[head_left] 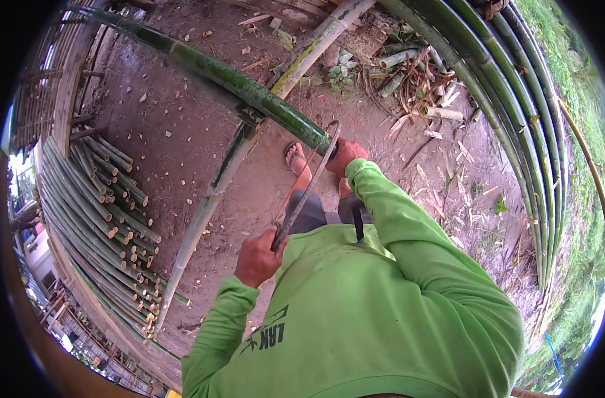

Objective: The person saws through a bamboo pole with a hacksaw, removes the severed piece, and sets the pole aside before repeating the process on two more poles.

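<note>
My left hand (257, 259) is closed round the grip end of a bow saw (310, 188). The saw has a dark curved frame and a thin reddish blade, and its far end lies across the near end of a thick green bamboo pole (229, 83). Fingers wrapped, my right hand (347, 156) grips that pole's end just beside the saw. Whether the blade is in the bamboo is hard to see. The pole rests across a paler bamboo support pole (213, 192).
Cut bamboo poles (93, 205) are stacked at the left, and long green bamboo poles (508, 99) curve along the right. Offcuts and split scraps (442, 113) litter the brown dirt ground at the upper right. My sandalled foot (296, 158) stands below the pole.
</note>
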`<act>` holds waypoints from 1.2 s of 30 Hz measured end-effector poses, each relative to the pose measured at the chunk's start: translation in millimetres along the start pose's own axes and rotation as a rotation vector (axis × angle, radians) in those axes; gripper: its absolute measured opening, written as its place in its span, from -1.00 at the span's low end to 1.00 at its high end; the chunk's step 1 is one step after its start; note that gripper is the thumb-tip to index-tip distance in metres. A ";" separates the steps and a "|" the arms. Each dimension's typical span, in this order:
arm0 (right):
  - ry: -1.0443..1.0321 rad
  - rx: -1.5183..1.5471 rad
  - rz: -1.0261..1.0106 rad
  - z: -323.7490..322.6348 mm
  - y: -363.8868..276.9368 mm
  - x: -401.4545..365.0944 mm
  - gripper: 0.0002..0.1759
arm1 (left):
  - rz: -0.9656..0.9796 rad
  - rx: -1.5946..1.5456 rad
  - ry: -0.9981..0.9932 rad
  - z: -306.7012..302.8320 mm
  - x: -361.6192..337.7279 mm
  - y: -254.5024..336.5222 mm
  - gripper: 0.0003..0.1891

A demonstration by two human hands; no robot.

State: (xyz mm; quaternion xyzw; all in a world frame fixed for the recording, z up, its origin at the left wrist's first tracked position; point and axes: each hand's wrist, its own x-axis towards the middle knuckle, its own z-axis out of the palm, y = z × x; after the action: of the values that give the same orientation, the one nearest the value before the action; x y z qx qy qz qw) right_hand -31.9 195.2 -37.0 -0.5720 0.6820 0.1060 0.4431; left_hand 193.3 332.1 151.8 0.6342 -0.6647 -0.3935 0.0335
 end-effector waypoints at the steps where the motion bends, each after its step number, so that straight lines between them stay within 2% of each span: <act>1: -0.001 0.009 -0.011 1.6 1.7 -1.1 -0.47 | -0.006 0.004 -0.002 -4.4 -8.2 2.8 -0.76; 4: -0.071 -0.039 -0.028 -2.6 5.6 8.1 -0.45 | -0.066 0.000 0.006 3.6 1.3 -0.6 -0.78; 7: -0.136 -0.004 -0.040 -6.3 9.3 15.9 -0.43 | 0.004 -0.074 0.059 47.7 99.0 -19.7 -0.78; 8: 0.003 -0.032 -0.023 1.0 15.8 23.8 -0.43 | 0.029 -0.089 0.092 64.3 114.8 -30.5 -0.78; 10: -0.079 -0.043 -0.021 20.8 21.8 31.1 -0.42 | 0.088 -0.014 0.062 83.8 95.1 -60.8 -0.78; 11: -0.081 -0.057 -0.011 10.7 26.4 38.5 -0.41 | 0.154 0.015 0.062 91.8 100.3 -70.5 -0.78; 12: -0.089 -0.103 0.037 -17.6 5.5 14.8 -0.40 | 0.149 -0.059 0.063 98.1 109.1 -80.4 -0.78; 14: -0.011 -0.019 -0.012 -9.9 9.6 12.9 -0.39 | 0.092 -0.183 0.038 96.0 102.6 -105.8 -0.79; 17: 0.006 -0.018 0.020 -18.3 1.9 2.2 -0.39 | 0.161 -0.164 0.103 80.9 96.7 -78.4 -0.79; 19: 0.001 -0.027 0.026 -24.1 2.4 0.8 -0.39 | 0.091 -0.094 0.101 56.2 62.6 -42.7 -0.77; 21: 0.009 -0.002 0.012 -19.7 6.2 9.0 -0.40 | 0.021 -0.069 0.042 33.9 5.3 -31.5 -0.75; 24: -0.013 -0.037 0.009 -10.4 8.6 3.0 -0.37 | -0.034 -0.048 0.009 22.6 -11.9 -21.2 -0.75; 26: 0.025 -0.035 -0.002 -8.4 7.5 9.6 -0.37 | -0.006 -0.082 0.099 37.5 31.6 -26.3 -0.77; 28: 0.022 -0.044 0.018 -3.6 8.8 13.9 -0.39 | 0.082 -0.146 0.087 59.4 86.2 -31.2 -0.74; 30: 0.024 -0.049 0.034 -4.6 8.5 8.4 -0.41 | 0.172 0.001 0.163 90.9 143.2 -35.8 -0.71; 32: 0.046 -0.042 0.034 -15.6 0.6 -0.7 -0.43 | 0.185 0.000 0.188 91.5 146.6 -30.4 -0.68; 35: 0.012 -0.065 0.035 -5.9 -2.4 -12.0 -0.43 | 0.065 -0.046 0.055 56.5 115.9 -1.9 -0.67; 36: 0.081 -0.052 0.039 5.9 5.2 -7.1 -0.42 | 0.044 -0.031 0.033 50.6 95.4 -0.2 -0.68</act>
State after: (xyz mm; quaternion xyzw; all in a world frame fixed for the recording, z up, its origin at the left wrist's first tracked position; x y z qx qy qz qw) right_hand -33.9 205.6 -37.2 -0.5736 0.7076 0.1091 0.3979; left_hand 147.5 273.6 73.5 0.6250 -0.6718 -0.3926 0.0630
